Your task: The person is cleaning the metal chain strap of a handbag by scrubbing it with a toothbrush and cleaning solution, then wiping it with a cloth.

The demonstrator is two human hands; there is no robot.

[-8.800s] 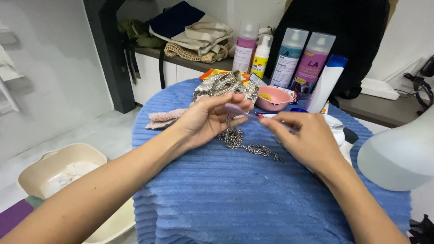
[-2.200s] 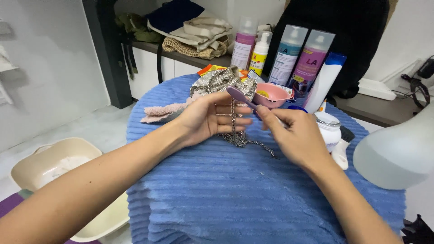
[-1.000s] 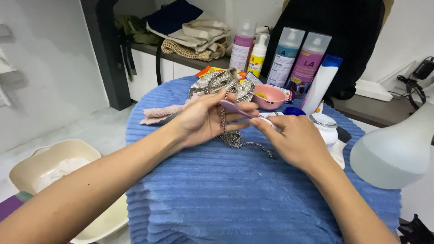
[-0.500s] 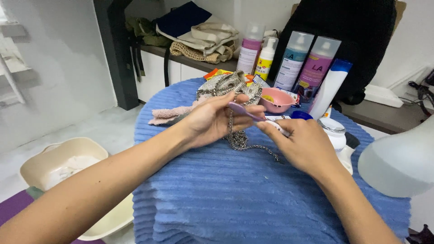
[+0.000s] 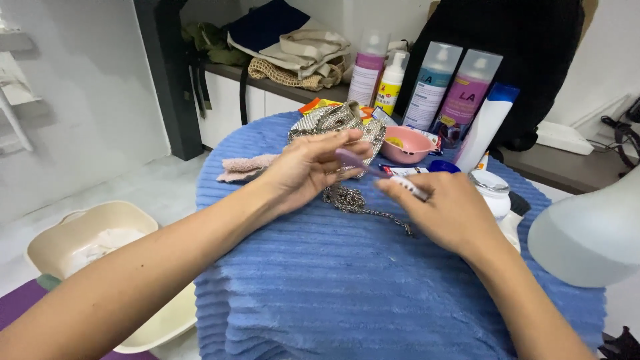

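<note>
Purple brush (image 5: 357,161) pinched by right hand (image 5: 445,212), left hand (image 5: 303,171) pinching chain (image 5: 352,201), tall spray bottles (image 5: 448,90) behind.

One view only, head-worn; no second view to share ground with. We look down and forward from above our own forearms, which enter from the lower edge. Close range: our left hand (image 5: 303,175) and right hand (image 5: 445,212) sit mid-frame over the blue ribbed cloth (image 5: 347,293). Beyond, the view faces a row of bottles (image 5: 427,85) and the wall; floor lies at left.
</note>
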